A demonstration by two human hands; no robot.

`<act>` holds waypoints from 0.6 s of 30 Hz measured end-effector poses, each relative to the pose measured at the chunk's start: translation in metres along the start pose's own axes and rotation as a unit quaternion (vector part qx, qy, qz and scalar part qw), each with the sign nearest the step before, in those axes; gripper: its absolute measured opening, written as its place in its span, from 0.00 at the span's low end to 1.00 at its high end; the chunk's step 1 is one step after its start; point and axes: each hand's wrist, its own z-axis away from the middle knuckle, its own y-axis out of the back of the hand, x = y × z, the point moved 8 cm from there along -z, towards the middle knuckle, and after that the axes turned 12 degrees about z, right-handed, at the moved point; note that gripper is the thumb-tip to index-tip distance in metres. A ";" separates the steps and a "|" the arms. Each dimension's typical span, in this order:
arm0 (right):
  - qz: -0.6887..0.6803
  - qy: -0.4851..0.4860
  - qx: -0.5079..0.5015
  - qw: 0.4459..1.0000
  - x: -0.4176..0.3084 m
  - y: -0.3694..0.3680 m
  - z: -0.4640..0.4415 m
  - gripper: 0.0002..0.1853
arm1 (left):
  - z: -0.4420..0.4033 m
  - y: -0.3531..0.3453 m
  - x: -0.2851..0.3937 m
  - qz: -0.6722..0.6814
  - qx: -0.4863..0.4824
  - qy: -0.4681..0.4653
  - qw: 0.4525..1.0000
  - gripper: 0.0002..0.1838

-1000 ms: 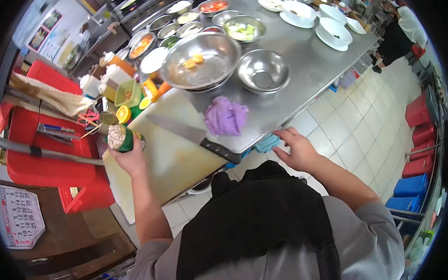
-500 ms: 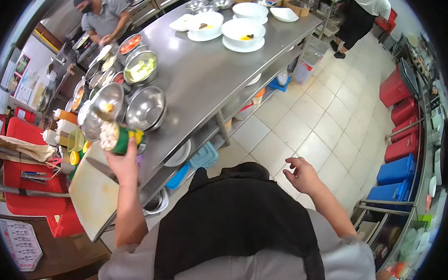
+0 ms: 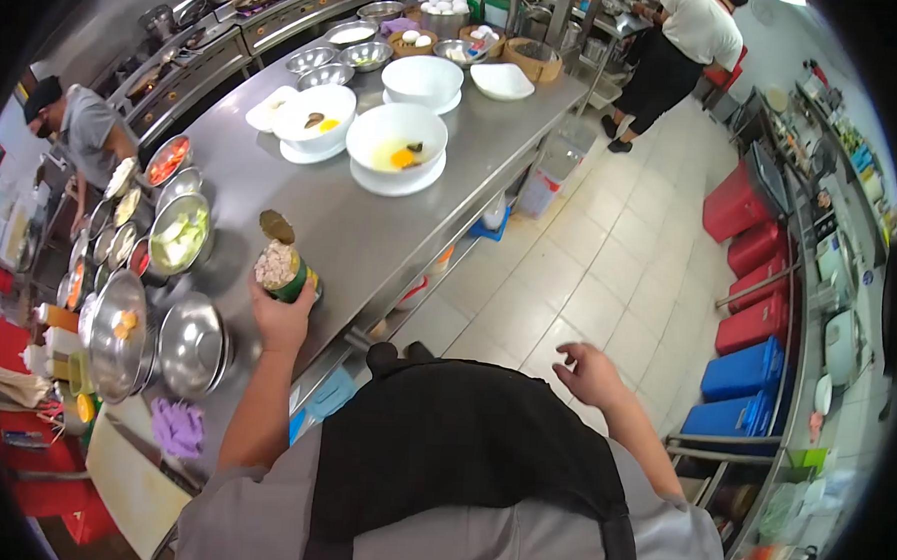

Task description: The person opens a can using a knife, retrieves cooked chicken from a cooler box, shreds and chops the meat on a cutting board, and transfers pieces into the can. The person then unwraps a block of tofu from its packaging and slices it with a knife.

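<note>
My left hand is wrapped round a green and yellow can full of pale chunks, its round lid standing up at the far rim. The can is over the steel table, near its front edge. My right hand hangs over the tiled floor with its fingers apart and slightly curled, holding nothing. Beyond the can stand a white bowl with an egg yolk on a white plate and a second white bowl with yolk and a dark piece.
Steel bowls, a purple cloth and a cutting board with a knife lie at left. One person works beyond the table; another stands at the back right. Red bins line the right side.
The view has swung right along the table. My left hand has carried the can from beside the cutting board past the steel bowls, towards the white bowls. My right hand stays empty.
</note>
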 end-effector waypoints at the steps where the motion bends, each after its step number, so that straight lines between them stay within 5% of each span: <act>1: 0.007 -0.021 -0.005 1.000 0.015 0.002 -0.008 0.19 | -0.012 -0.005 -0.015 -0.001 0.012 -0.003 1.000 0.43; 5: 0.016 -0.062 -0.056 0.996 0.038 0.020 -0.044 0.19 | -0.059 -0.031 -0.027 0.013 0.036 -0.013 0.999 0.44; 10: 0.024 0.004 -0.030 0.999 0.012 0.070 -0.137 0.16 | -0.121 -0.060 -0.062 0.137 0.003 0.064 0.989 0.36; 15: -0.066 0.099 0.055 0.991 -0.022 0.128 -0.255 0.13 | -0.102 -0.025 -0.112 -0.106 0.066 0.040 0.991 0.26; 18: -0.119 0.141 0.120 0.976 -0.031 0.162 -0.346 0.10 | -0.073 -0.020 -0.065 -0.134 0.058 0.087 0.986 0.24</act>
